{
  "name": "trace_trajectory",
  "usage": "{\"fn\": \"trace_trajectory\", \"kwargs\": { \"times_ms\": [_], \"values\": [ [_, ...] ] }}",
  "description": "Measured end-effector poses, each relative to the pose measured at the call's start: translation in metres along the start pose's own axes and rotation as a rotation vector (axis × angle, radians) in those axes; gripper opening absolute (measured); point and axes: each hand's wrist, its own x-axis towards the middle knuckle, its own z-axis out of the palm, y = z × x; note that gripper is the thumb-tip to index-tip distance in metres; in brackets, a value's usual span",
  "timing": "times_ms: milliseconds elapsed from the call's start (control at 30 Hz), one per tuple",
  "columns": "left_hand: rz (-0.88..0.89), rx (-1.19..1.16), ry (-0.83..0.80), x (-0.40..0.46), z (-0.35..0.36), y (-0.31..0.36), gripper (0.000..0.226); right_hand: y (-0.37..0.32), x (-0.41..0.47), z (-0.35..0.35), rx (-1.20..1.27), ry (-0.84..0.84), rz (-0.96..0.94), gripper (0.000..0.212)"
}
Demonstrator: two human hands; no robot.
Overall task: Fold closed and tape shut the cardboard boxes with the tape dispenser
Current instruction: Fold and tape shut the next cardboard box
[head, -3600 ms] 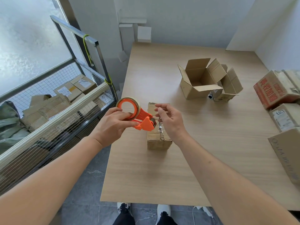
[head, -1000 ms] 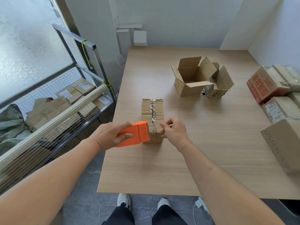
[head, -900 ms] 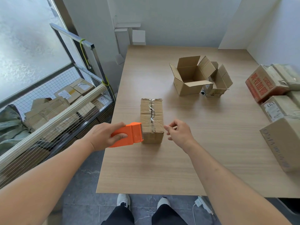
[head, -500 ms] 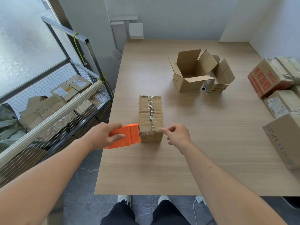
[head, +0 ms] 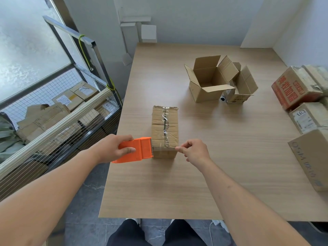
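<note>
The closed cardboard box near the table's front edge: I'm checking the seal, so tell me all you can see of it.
The closed brown cardboard box is long, narrow and creased, lying flat on the wooden table. Wrinkled clear tape runs along its top seam. The orange tape dispenser, gripped by the left hand, meets its near left corner; the right hand pinches at its near right corner.

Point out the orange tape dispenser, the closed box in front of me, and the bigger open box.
orange tape dispenser [head: 142,150], head view, on its flat orange body.
closed cardboard box [head: 158,128], head view, on its top left flap.
larger open cardboard box [head: 204,94], head view, on its front wall.
</note>
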Motion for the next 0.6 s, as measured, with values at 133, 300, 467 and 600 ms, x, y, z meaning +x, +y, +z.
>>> {"fn": "trace_trajectory", "kwargs": {
  "times_ms": [133, 300, 467, 600],
  "values": [
    [-0.026, -0.027, -0.039, 0.002, 0.0, 0.002, 0.02, 0.002, 0.001, -0.001, 0.014, -0.018, 0.034, 0.021],
    [-0.042, -0.063, -0.048, 0.004, -0.003, 0.008, 0.013, 0.002, 0.005, -0.003, 0.025, -0.006, 0.078, 0.036],
    [-0.064, -0.058, -0.074, 0.006, -0.007, 0.013, 0.013, 0.002, 0.002, -0.002, 0.054, 0.088, 0.081, 0.057],
    [-0.061, -0.063, -0.069, 0.007, -0.007, 0.014, 0.013, -0.006, -0.006, 0.0, -0.182, 0.125, -0.421, 0.025]
  ]
}}
